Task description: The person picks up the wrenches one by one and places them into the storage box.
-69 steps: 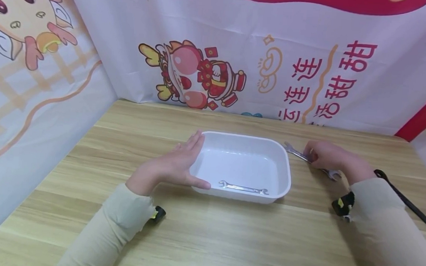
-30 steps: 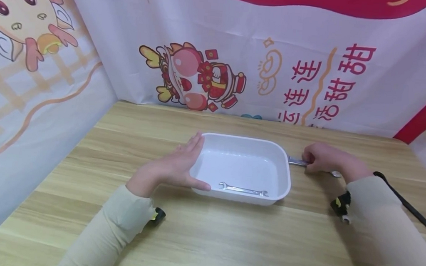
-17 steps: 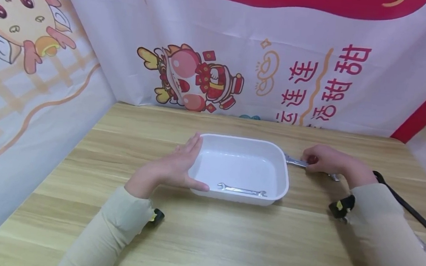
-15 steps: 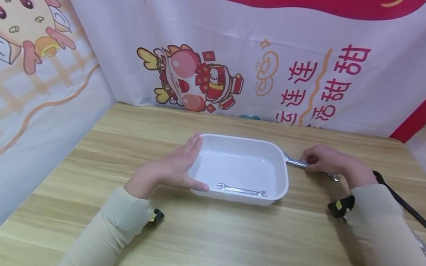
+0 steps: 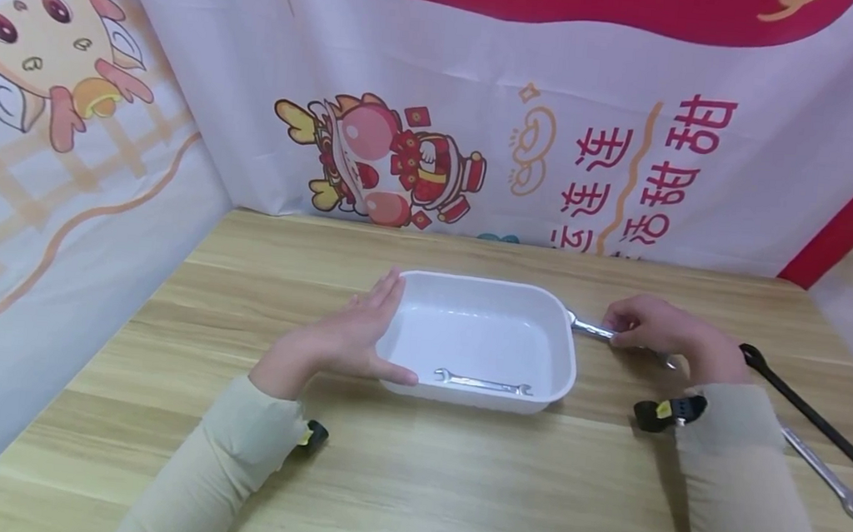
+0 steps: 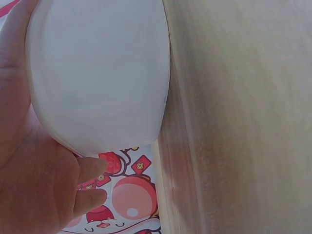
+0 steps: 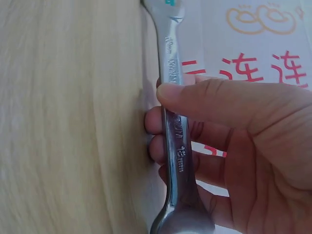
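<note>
Clearly stamped "mm": silver wrench [image 7: 179, 146] pinched in the right hand [image 5: 655, 326].
It's beside the white tray [image 5: 477, 337] on the desk [image 5: 454, 485]; left hand [image 5: 349, 333] spread against the tray; backdrop [image 5: 607, 67]: red "连连".

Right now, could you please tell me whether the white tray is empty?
Not empty: in the head view, one small wrench lies inside the white tray, along its near side.

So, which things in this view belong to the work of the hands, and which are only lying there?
Seemingly in the work:
white tray, left hand touching it
silver wrench, in the right hand
small wrench, inside the tray

Apparently just lying there:
black wrench, right of the tray
another silver wrench, beside it
</note>
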`<control>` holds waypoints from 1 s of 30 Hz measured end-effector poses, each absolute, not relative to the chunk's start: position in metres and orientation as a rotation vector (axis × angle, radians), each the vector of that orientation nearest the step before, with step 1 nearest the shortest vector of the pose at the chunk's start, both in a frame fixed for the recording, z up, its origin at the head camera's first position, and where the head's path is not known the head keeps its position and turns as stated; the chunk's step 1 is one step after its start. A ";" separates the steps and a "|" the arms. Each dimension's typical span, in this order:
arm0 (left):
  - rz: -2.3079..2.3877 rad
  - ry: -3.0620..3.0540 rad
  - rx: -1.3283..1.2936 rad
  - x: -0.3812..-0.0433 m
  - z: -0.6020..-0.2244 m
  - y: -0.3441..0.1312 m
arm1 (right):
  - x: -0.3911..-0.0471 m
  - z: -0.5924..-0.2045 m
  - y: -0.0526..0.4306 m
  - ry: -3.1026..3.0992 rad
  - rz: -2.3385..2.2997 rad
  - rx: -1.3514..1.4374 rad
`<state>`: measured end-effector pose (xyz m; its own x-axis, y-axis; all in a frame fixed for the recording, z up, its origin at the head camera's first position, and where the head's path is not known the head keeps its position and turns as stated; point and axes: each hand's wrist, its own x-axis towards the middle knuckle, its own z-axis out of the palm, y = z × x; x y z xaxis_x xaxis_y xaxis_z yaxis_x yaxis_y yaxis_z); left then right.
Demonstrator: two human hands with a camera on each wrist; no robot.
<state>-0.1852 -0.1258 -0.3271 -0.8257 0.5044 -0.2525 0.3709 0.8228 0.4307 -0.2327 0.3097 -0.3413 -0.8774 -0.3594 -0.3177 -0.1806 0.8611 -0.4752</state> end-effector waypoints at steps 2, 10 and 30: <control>0.518 2.650 0.659 -0.186 -0.328 -0.126 | -0.231 -0.341 0.311 2.633 -0.629 -0.388; 0.508 2.656 0.652 -0.187 -0.331 -0.125 | -0.226 -0.341 0.315 2.641 -0.667 -0.388; 0.520 2.663 0.678 -0.186 -0.329 -0.126 | -0.226 -0.344 0.317 2.655 -0.684 -0.374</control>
<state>-0.1859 -0.1263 -0.3286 -0.8271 0.5108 -0.2345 0.3852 0.8189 0.4254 -0.2261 0.3173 -0.3443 -0.8955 -0.3407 -0.2864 -0.1599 0.8467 -0.5075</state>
